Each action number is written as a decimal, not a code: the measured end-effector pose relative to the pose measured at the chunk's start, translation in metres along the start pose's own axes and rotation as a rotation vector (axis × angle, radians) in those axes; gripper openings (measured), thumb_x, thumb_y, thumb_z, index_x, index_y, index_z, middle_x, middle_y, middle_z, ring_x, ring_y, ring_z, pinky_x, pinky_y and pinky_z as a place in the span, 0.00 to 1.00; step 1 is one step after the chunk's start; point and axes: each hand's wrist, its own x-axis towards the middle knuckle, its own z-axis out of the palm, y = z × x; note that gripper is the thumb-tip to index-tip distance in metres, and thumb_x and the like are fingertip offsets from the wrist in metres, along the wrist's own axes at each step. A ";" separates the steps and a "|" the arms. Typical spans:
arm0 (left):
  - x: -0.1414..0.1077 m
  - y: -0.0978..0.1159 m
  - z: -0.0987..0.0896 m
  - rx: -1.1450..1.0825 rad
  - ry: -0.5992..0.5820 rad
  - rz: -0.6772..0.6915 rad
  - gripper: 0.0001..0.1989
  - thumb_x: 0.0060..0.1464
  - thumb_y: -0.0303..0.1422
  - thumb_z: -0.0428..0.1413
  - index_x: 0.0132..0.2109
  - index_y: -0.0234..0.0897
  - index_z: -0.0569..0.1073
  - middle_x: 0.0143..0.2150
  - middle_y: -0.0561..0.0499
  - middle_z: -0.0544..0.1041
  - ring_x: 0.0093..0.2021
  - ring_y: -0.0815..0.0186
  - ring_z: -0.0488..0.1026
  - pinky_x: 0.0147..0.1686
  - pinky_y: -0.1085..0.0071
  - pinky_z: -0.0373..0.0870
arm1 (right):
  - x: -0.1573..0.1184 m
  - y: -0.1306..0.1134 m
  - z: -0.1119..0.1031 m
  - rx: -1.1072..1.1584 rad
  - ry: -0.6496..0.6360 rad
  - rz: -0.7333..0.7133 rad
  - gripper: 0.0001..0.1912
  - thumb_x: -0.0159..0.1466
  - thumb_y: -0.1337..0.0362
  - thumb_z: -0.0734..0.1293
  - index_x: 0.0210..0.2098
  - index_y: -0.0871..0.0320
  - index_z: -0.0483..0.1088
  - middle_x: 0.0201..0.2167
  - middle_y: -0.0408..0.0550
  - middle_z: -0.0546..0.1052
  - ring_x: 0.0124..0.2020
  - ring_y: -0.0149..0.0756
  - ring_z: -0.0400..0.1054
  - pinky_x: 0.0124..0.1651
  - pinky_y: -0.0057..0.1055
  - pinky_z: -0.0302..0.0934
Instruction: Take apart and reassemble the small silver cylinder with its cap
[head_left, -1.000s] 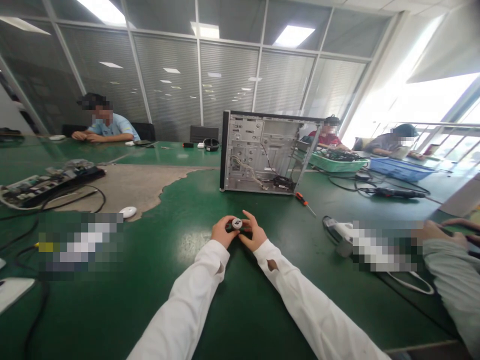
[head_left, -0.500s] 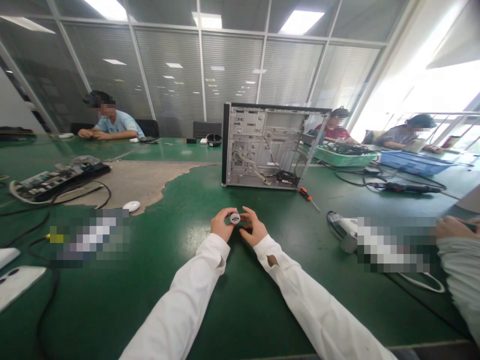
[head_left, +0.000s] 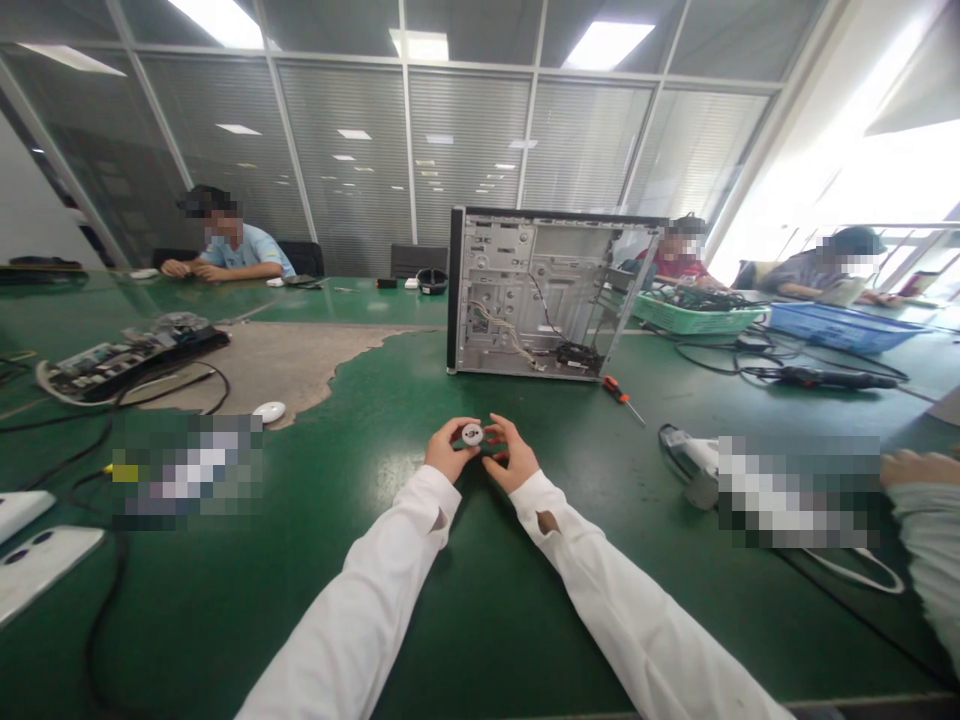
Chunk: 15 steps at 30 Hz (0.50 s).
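A small round, whitish-grey piece with dark marks on its face is pinched between the thumb and fingers of my left hand. Its exact kind is too small to make out. Just to its right, my right hand has its fingers curved and spread apart, with a gap between thumb and forefinger; its fingertips are close to the piece, and whether they touch it I cannot tell. Beyond both hands stands an open computer case, its metal inside and loose wires showing. An orange-and-black screwdriver lies by its right corner.
On the left are a power strip, black cables, a white round object and a white phone. A green basket and a blue basket stand back right. A co-worker's hand is at the right edge.
The round piece has turned slightly in my left hand, so its face shows more fully. The whole view has shifted a little; both hands stay in nearly the same place.
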 end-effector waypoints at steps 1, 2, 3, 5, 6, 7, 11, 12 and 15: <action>0.001 -0.002 0.000 -0.062 -0.023 -0.009 0.20 0.34 0.23 0.57 0.40 0.34 0.68 0.41 0.48 0.72 0.42 0.65 0.68 0.46 0.67 0.62 | 0.000 0.001 0.000 -0.006 0.010 0.002 0.36 0.43 0.71 0.61 0.51 0.53 0.48 0.42 0.48 0.65 0.36 0.33 0.63 0.27 0.26 0.62; 0.002 -0.005 0.000 -0.127 -0.041 -0.026 0.20 0.34 0.23 0.57 0.40 0.33 0.67 0.42 0.46 0.71 0.42 0.64 0.68 0.46 0.67 0.61 | 0.000 0.001 0.000 -0.016 0.020 0.003 0.35 0.43 0.71 0.61 0.51 0.53 0.49 0.42 0.48 0.65 0.35 0.33 0.63 0.25 0.26 0.62; 0.003 -0.006 0.000 -0.192 -0.054 -0.053 0.21 0.33 0.24 0.58 0.41 0.32 0.67 0.42 0.45 0.71 0.43 0.63 0.68 0.46 0.66 0.61 | 0.001 0.001 -0.001 -0.027 0.030 0.002 0.35 0.44 0.71 0.61 0.51 0.54 0.49 0.41 0.47 0.66 0.35 0.33 0.62 0.25 0.26 0.62; 0.005 -0.009 0.000 -0.308 -0.074 -0.114 0.24 0.33 0.26 0.59 0.43 0.31 0.65 0.43 0.43 0.71 0.44 0.62 0.68 0.46 0.65 0.61 | 0.001 0.002 -0.002 -0.043 0.049 -0.006 0.34 0.44 0.70 0.61 0.50 0.54 0.50 0.40 0.47 0.66 0.34 0.33 0.62 0.23 0.25 0.61; 0.005 -0.009 0.000 -0.357 -0.079 -0.139 0.26 0.33 0.27 0.59 0.44 0.31 0.64 0.43 0.42 0.71 0.43 0.62 0.68 0.46 0.64 0.61 | 0.001 0.002 -0.002 -0.045 0.056 -0.010 0.34 0.44 0.70 0.61 0.50 0.54 0.50 0.39 0.47 0.67 0.34 0.33 0.62 0.23 0.25 0.61; 0.005 -0.010 0.000 -0.400 -0.083 -0.158 0.28 0.33 0.27 0.60 0.45 0.32 0.62 0.43 0.42 0.71 0.43 0.61 0.68 0.46 0.63 0.61 | 0.001 0.002 -0.003 -0.042 0.060 -0.015 0.34 0.44 0.70 0.61 0.50 0.54 0.50 0.39 0.46 0.67 0.33 0.33 0.62 0.23 0.25 0.61; 0.004 -0.009 0.000 -0.506 -0.094 -0.188 0.35 0.34 0.29 0.60 0.51 0.36 0.53 0.40 0.43 0.73 0.42 0.60 0.69 0.44 0.61 0.63 | 0.001 0.002 -0.003 -0.015 0.069 -0.024 0.33 0.43 0.71 0.61 0.50 0.54 0.51 0.37 0.46 0.67 0.32 0.32 0.62 0.23 0.25 0.60; 0.004 -0.008 0.000 -0.516 -0.099 -0.191 0.37 0.35 0.30 0.60 0.52 0.37 0.51 0.39 0.44 0.73 0.41 0.60 0.70 0.44 0.61 0.63 | 0.001 0.002 -0.003 -0.011 0.071 -0.025 0.33 0.43 0.71 0.61 0.49 0.54 0.51 0.36 0.46 0.67 0.32 0.32 0.62 0.23 0.25 0.60; 0.004 -0.007 0.001 -0.534 -0.091 -0.196 0.38 0.35 0.30 0.60 0.53 0.39 0.49 0.37 0.46 0.74 0.40 0.61 0.70 0.42 0.63 0.64 | 0.001 0.002 -0.003 0.001 0.076 -0.024 0.33 0.43 0.71 0.61 0.49 0.54 0.51 0.35 0.45 0.67 0.31 0.31 0.62 0.23 0.24 0.60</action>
